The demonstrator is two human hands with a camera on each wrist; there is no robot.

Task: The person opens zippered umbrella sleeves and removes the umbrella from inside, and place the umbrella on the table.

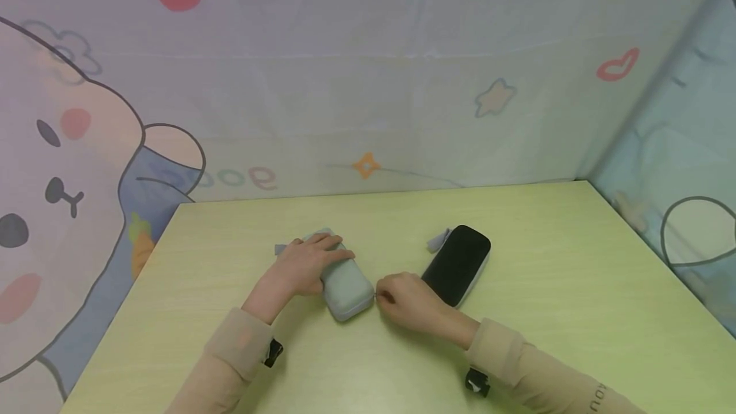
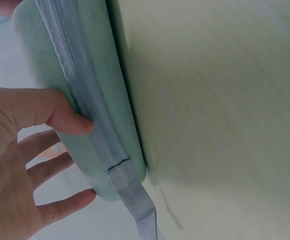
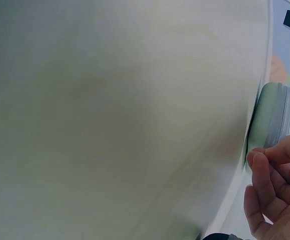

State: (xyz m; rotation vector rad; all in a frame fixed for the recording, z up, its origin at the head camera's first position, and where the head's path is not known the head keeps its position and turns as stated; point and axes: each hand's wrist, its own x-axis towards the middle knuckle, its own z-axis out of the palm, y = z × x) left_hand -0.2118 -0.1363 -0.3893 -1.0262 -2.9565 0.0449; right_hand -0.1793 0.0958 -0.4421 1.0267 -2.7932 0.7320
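The green case (image 1: 347, 287) lies on the tabletop (image 1: 575, 273), held in the grip of the left hand (image 1: 305, 264), fingers spread over its top. At its near right corner, the right hand (image 1: 411, 302) pinches a small zipper pull (image 1: 375, 295). A black case (image 1: 460, 260) lies right of the green case.

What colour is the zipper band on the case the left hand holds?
Greyish blue; the zipper band shows best in the left wrist view.

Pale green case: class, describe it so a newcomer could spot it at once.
On the pale yellow table, find the person's left grip. It holds the pale green case, whose green top sets it apart from the black-topped case to its right.
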